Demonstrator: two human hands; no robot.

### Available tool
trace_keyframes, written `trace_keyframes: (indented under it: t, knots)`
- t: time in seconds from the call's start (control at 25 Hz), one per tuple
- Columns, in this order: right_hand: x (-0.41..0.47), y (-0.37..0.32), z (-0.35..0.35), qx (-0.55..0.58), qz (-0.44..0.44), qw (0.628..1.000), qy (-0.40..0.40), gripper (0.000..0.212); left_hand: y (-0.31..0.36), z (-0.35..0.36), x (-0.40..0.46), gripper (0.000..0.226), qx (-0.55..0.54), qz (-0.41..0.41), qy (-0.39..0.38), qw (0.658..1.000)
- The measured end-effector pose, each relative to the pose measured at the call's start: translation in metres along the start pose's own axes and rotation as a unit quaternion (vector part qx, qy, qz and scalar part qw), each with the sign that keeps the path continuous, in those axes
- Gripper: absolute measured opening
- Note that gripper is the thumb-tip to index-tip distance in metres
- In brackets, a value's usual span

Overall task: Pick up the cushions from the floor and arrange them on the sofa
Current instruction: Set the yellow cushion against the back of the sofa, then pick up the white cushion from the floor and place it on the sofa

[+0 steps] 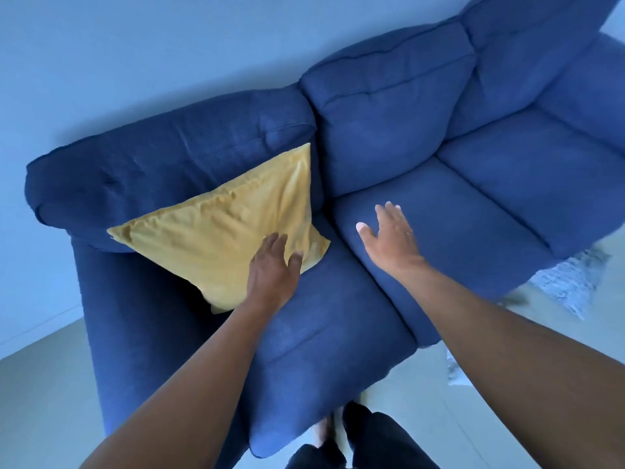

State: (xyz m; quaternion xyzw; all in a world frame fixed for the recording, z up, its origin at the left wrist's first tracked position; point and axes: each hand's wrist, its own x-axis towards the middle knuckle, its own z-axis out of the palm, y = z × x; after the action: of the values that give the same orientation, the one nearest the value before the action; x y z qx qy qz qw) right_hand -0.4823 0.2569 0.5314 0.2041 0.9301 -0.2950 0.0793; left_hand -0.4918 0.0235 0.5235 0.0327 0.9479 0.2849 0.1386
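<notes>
A yellow cushion (223,228) leans in the left corner of the blue sofa (389,137), propped against the armrest and backrest. My left hand (272,269) lies flat on the cushion's lower right part, fingers loosely spread, not gripping it. My right hand (389,235) hovers open over the middle seat cushion, fingers apart, holding nothing.
The sofa's left armrest (111,265) is beside my left arm. A pale patterned rug or fabric (568,282) lies on the floor past the sofa's right front edge. My legs and feet (351,438) stand on the light floor just in front of the seat.
</notes>
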Motion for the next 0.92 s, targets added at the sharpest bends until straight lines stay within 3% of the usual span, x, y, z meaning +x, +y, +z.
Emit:
trace_keyframes:
  t: [0.32,0.56,0.92]
  knots:
    - [-0.097,0.079,-0.03,-0.077,0.077,0.993,0.044,0.078,0.088,0.049,-0.032,0.066,0.065,0.182,-0.07,0.979]
    - [-0.17,0.155,-0.049,-0.045,0.172,0.98,0.088,0.079,0.149,0.112,-0.076,0.068,0.125,0.302,-0.133,0.936]
    - [-0.25,0.288,-0.082,-0.014,0.297,0.948,0.117,0.079,0.235,0.225,-0.138,0.073,0.205,0.389,-0.23,0.868]
